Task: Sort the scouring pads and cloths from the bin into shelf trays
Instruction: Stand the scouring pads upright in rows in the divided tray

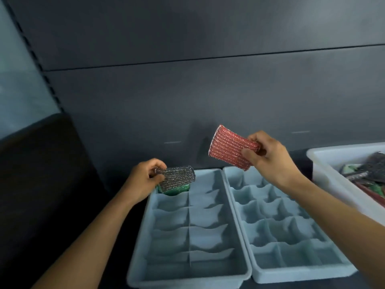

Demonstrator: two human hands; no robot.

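1. Head view, lower centre: gripping grey pad (177, 176) by its left end with left hand (145, 180), fingers curled round it. Hanging just above top-left cell of left tray (136, 265).
2. Already in that cell: green pad (175, 189), mostly hidden under grey one. Cannot tell whether touching.
3. Right of centre: pinching red pad (229, 148) at its right end between thumb and fingers of right hand (268, 157). Raised well above back end of right tray (302, 275), touching neither tray.
4. Probable reason for end grips: leaves pad body free to go into a cell without fingers fouling the dividers.
5. Probable reason for one pad per hand: two placements per trip from bin (325, 174) at right edge. More pads and cloths (370, 170) piled in there.
6. Relative to hands: grey pad sticking out rightward from left hand, red pad sticking out up-left from right hand. Pads well apart; bin just beside right forearm.
7. Judged step: lowering grey next, on or beside green; red waiting for its own cell.
8. Nearly all visible cells bare, so judged early in the sort.
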